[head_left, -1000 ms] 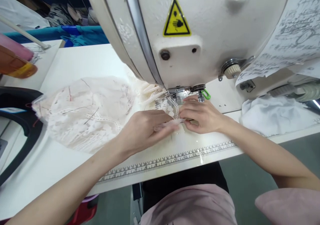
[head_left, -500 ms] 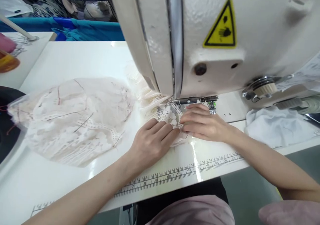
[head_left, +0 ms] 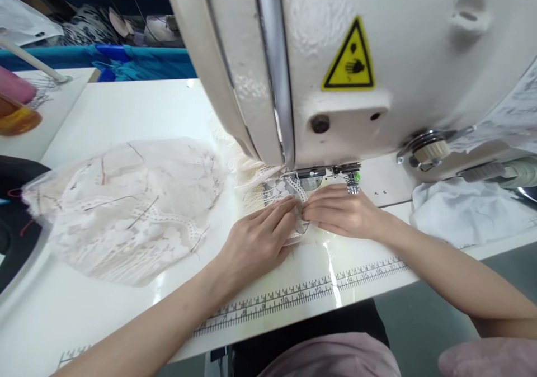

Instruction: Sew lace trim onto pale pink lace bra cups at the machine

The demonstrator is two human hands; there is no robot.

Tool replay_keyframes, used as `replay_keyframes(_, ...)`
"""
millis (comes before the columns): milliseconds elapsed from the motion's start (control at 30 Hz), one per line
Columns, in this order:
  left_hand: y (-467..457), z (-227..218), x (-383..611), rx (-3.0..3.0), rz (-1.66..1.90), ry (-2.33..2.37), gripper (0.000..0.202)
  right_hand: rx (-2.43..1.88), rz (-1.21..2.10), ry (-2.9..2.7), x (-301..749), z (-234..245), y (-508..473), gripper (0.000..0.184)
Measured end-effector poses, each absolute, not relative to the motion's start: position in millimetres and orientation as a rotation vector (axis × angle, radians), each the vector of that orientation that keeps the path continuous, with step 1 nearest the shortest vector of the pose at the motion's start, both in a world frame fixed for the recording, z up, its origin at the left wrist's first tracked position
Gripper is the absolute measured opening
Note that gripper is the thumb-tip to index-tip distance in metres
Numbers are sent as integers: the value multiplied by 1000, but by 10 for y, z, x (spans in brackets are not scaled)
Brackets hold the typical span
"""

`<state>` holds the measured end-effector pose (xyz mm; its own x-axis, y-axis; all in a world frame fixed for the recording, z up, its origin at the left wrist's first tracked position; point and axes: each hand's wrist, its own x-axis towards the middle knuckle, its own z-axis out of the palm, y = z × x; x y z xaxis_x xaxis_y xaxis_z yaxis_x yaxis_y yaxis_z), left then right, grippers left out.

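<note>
Cream lace fabric [head_left: 274, 191] lies gathered under the head of a sewing machine [head_left: 289, 125], in front of the presser foot area. My left hand [head_left: 262, 234] is closed on its near edge, the fingers bent and the thumb hidden beneath. From the right, my right hand [head_left: 342, 212] pinches the same lace edge, its long fingers pressed together and their tips almost meeting the left ones. The needle is hidden behind the machine head. Farther left, a sheer lace piece [head_left: 130, 209] with loose dark threads lies spread on the white table [head_left: 138, 105].
A printed ruler [head_left: 285, 301] runs along the table's front edge. White cloth [head_left: 470, 212] lies at the right beside the machine's base. A black curved object [head_left: 20, 220] stands at the left edge, and thread cones [head_left: 19, 114] sit behind it.
My left fingers have shifted forward and flattened somewhat on the lace near its edge. My right hand stays almost in place. The whole view has tilted slightly.
</note>
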<state>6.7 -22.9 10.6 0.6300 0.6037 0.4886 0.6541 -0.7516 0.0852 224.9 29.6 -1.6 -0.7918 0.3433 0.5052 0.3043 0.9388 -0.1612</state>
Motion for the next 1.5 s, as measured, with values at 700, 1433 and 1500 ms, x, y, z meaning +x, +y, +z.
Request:
replay_keyframes(700, -229, 99, 153, -2739, -734, -1140, 17, -550, -110, -2422, 2266, 66, 330, 18)
replay_keyframes(1433, -204, 61, 91, -2683, -743, -1248, 14, -456, -97, -2455, 2150, 12, 275, 19)
replay_keyframes(1500, -200, 68, 67, -2668, -726, -1277, 16, -469, -130, -2452, 2112, -9, 259, 18)
